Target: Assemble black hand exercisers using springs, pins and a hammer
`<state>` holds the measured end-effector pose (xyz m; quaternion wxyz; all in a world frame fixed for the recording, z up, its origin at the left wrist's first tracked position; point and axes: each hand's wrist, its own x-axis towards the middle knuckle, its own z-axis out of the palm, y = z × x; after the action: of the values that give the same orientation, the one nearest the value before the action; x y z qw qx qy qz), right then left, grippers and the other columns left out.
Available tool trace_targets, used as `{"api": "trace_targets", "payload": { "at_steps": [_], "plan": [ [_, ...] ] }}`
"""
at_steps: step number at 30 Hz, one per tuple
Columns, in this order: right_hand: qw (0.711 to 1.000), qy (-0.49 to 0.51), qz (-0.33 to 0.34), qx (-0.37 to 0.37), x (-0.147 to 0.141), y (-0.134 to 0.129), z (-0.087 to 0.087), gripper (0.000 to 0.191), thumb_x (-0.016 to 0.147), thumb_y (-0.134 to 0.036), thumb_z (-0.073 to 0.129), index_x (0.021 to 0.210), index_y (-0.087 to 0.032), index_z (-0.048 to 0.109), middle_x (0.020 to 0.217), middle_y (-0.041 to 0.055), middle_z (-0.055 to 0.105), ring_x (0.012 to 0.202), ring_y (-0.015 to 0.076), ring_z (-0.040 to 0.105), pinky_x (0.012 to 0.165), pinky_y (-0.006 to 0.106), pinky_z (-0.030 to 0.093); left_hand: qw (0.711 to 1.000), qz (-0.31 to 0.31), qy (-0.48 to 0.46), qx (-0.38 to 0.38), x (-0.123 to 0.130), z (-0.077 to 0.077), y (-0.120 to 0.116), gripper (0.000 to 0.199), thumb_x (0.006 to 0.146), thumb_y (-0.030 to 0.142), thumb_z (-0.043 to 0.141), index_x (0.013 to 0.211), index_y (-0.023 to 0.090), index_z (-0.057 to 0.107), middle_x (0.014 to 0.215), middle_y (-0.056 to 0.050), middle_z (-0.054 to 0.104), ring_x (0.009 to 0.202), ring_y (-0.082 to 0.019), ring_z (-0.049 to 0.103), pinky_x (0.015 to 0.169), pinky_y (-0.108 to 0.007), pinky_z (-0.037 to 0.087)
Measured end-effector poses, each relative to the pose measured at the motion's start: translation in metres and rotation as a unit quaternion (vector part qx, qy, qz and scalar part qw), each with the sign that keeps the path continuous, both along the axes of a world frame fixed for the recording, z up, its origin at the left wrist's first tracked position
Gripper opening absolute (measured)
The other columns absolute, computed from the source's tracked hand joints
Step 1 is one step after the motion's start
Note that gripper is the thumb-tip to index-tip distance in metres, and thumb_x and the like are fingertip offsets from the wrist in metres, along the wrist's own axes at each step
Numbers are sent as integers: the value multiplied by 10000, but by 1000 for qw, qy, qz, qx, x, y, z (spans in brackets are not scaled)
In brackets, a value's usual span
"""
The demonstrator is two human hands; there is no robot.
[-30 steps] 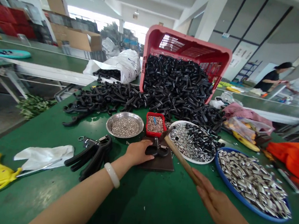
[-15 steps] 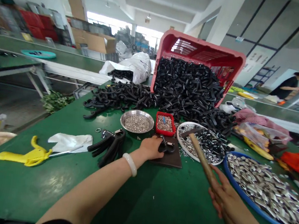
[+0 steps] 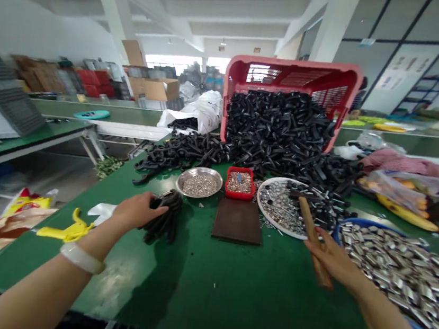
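My left hand (image 3: 137,210) rests against a small heap of black plastic clamp-like tools (image 3: 163,217), and I cannot tell whether its fingers hold one. My right hand (image 3: 336,259) is closed around the wooden handle of a hammer (image 3: 313,224), whose dark head sits over a white plate (image 3: 272,218) of metal and black parts. Between my hands lies a bare dark board (image 3: 238,221). Behind it stand a steel bowl of small metal pieces (image 3: 199,183) and a little red tray (image 3: 240,183).
A tipped pink crate (image 3: 294,77) spills a large mound of black parts (image 3: 276,123) across the green workbench (image 3: 188,289). A blue tray of metal sleeves (image 3: 394,271) sits at the right, beside a plastic bag with bananas (image 3: 408,193). A yellow tool (image 3: 69,232) lies at the left.
My left hand has moved left from the board to the heap of black tools, and the black part that lay on the board is gone. The view has turned slightly.
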<state>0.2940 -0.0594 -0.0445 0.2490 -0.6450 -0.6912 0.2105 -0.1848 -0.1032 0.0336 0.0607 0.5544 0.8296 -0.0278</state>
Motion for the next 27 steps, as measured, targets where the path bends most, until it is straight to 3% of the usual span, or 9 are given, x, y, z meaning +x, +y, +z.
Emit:
{"api": "trace_targets", "payload": {
  "at_steps": [2, 4, 7, 11, 13, 15, 18, 21, 27],
  "plan": [
    [997, -73, 27, -19, 6, -4, 6, 676, 739, -513, 461, 1277, -110, 389, 1003, 125, 636, 881, 250, 608, 743, 339, 467, 1000, 1, 27, -11, 8, 2, 3, 714, 674, 730, 305, 1066, 181, 540, 1065, -126, 597, 929, -297, 568, 717, -363, 437],
    [989, -137, 41, -38, 11, -7, 14, 664, 760, -506, 438, 1290, -110, 383, 976, 119, 646, 880, 253, 605, 740, 336, 457, 997, -1, 77, 21, 22, 4, 8, 718, 696, 728, 260, 1063, 178, 540, 1103, -125, 576, 965, -317, 546, 736, -399, 428],
    [977, -212, 16, -16, 19, -3, 28, 529, 812, -476, 371, 1230, -167, 473, 908, 101, 662, 842, 247, 614, 701, 325, 455, 990, -113, 62, 64, 58, -3, 26, 629, 746, 663, 280, 1114, 210, 514, 1152, -95, 550, 958, -291, 556, 756, -390, 425],
    [941, -322, -106, 9, 55, 22, 42, 423, 845, -359, 331, 1194, -201, 509, 1099, 140, 597, 964, 294, 572, 729, 394, 448, 961, -274, -20, 35, 124, -31, 60, 495, 769, 577, 356, 1080, 243, 546, 1135, -42, 569, 965, -227, 563, 792, -324, 425],
    [917, -372, -133, -65, 83, 35, 43, 410, 826, -294, 365, 1169, -146, 533, 1125, 190, 573, 996, 334, 548, 742, 443, 436, 948, -315, -51, 12, 153, -46, 76, 447, 772, 531, 395, 1076, 244, 553, 1104, -33, 582, 945, -208, 568, 768, -301, 433],
    [910, -380, -112, -122, 107, 44, 40, 369, 784, -271, 445, 1078, -107, 597, 1087, 202, 594, 977, 320, 562, 765, 417, 435, 940, -332, -76, -1, 173, -60, 89, 399, 775, 484, 424, 1064, 245, 562, 1080, -33, 586, 899, -190, 578, 729, -283, 440],
    [915, -371, -58, -148, 130, 47, 29, 359, 779, -284, 466, 1083, -147, 600, 1108, 133, 605, 986, 238, 570, 815, 319, 423, 927, -355, -118, 19, 189, -74, 101, 349, 783, 424, 446, 1056, 240, 562, 1044, -35, 584, 855, -159, 579, 717, -258, 436],
    [913, -378, -46, -145, 137, 49, 18, 405, 811, -313, 408, 1170, -176, 536, 1169, 114, 571, 1022, 232, 550, 832, 326, 410, 924, -354, -135, 43, 194, -80, 105, 338, 783, 399, 462, 1072, 243, 542, 991, -30, 590, 834, -149, 576, 699, -251, 435],
    [908, -391, -6, -152, 137, 67, 18, 372, 716, -308, 535, 1032, -132, 618, 1081, 140, 614, 965, 249, 574, 799, 320, 424, 908, -387, -145, 72, 213, -74, 107, 250, 792, 359, 477, 996, 248, 572, 970, -13, 606, 834, -137, 576, 743, -234, 432]
  ]
}}
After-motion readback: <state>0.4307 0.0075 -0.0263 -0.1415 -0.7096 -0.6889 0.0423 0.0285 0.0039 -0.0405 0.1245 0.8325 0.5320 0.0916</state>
